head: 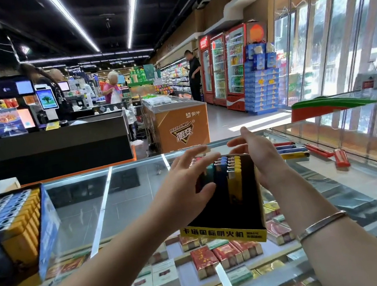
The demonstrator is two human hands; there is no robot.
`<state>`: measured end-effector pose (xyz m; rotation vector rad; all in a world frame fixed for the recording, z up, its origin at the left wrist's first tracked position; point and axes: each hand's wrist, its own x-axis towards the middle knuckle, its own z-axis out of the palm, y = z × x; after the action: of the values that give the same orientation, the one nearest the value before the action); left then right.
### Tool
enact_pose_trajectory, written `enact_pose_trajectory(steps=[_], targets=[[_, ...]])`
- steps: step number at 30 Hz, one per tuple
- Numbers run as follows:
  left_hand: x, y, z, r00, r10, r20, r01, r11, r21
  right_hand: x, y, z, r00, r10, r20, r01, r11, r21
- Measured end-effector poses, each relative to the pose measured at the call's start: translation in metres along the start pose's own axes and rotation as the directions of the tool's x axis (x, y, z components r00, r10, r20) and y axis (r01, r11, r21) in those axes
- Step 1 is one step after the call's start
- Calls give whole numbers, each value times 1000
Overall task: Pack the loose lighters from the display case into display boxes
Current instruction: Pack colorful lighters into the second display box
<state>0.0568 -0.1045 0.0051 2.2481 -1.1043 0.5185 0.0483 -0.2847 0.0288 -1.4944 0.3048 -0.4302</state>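
Glass display case (127, 202), supermarket aisle, checkout counter (45, 150), drinks fridges (227, 67)

The black-and-yellow cardboard display box (227, 208) sits on the glass counter top (118, 203) between my left hand (184, 188) and my right hand (259, 158). Plastic lighters (227, 173) stand inside it. Loose lighters (307, 151) lie to its right; a full blue cardboard box (45, 229) sits far left.
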Motion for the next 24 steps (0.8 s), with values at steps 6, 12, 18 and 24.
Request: enact_pose_trajectory(steps=[6,12,18,24], targets=[[-3,-2,-6,921,-317,226,374,562,-738,3,3,-3,972,-129,-195,132,991,2],[-7,3,11,868,-411,280,444,384,-810,20,0,-42,886,-327,-330,222,922,-317],[-1,13,27,863,-450,230,408,352,-843,44,15,-90,934,-311,-179,13,527,-850],[8,-4,32,874,-443,199,396,411,-821,59,30,-98,991,-126,-43,-16,208,-978]])
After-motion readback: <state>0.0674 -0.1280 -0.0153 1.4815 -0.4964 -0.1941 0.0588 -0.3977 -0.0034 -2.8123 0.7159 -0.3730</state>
